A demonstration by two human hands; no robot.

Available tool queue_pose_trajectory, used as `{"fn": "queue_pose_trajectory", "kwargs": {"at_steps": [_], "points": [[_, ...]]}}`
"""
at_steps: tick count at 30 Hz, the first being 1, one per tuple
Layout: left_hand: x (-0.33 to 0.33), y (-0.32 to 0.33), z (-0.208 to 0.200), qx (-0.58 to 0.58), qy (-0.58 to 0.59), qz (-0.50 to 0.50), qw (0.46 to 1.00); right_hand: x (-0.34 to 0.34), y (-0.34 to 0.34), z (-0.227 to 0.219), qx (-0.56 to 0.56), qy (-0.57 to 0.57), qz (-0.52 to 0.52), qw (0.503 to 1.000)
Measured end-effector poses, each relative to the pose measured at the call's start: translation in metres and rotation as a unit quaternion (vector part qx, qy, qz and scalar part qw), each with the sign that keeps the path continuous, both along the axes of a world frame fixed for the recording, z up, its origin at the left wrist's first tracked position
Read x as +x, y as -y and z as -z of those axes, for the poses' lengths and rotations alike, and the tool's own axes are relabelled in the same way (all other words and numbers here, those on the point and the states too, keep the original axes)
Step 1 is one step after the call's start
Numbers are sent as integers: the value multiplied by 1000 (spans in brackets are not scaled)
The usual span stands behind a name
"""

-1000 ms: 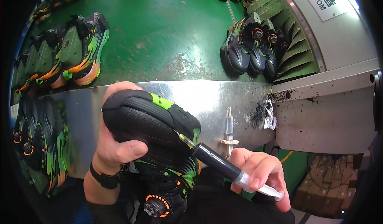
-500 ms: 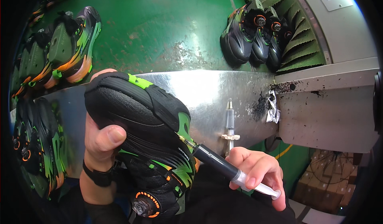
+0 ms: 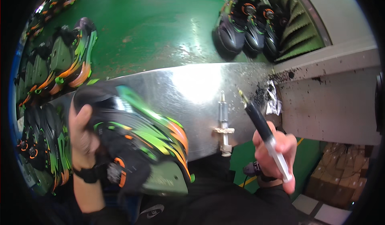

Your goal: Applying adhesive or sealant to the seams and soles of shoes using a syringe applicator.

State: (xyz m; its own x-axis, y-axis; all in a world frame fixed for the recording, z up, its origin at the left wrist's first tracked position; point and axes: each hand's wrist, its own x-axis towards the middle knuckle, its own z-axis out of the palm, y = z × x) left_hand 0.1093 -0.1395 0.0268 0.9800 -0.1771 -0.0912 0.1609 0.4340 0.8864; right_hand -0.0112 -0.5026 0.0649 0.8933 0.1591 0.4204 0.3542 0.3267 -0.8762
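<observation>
My left hand (image 3: pixel 82 141) grips a black, green and orange sneaker (image 3: pixel 160 139) at its toe. A dial with an orange ring sits on its upper, and a grey-green block fills the collar. Motion smears part of the shoe. In my right hand (image 3: pixel 278 151) is a syringe (image 3: pixel 258 121) filled with black fluid, its needle tip pointing up and away, apart from the shoe. The fingers wrap the barrel, and the thumb is near the white plunger's end. Between the hands, a second, clear syringe (image 3: pixel 223 117) lies at the metal table's near edge.
The metal table (image 3: pixel 152 78) borders a green surface (image 3: pixel 140 36). Several like shoes (image 3: pixel 80 56) line the left, more shoes (image 3: pixel 50 141) lie below them. Another group (image 3: pixel 228 38) stands beside green slatted flaps (image 3: pixel 298 32). Right: crumpled white wrapper (image 3: pixel 274 100), grey panel (image 3: pixel 329 104), cartons (image 3: pixel 333 173).
The syringe in my right hand has come away from the shoe, moving right and tilting more upright. My left hand has shifted left and turned the shoe, showing its side and green block.
</observation>
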Motion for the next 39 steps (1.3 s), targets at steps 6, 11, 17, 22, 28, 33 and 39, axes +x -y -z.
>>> {"fn": "queue_pose_trajectory", "kwargs": {"at_steps": [6,11,17,22,28,33,39], "points": [[-112,-44,-9,46,-170,34,984,-52,52,34,-176,-143,172,959],[-172,-8,11,-98,-323,56,939,-72,60,49,-187,-280,200,920],[-165,29,39,-295,-361,245,850,-69,49,37,-231,-283,213,906],[-163,23,59,-368,-380,298,795,-66,21,14,-201,-217,146,944],[-162,11,75,-112,-426,530,725,-20,-28,12,22,-115,-112,987],[-163,9,77,-45,-342,564,750,11,-66,8,24,-146,-144,978],[-163,-8,80,184,-337,678,627,25,-71,13,1,-158,-161,974]]}}
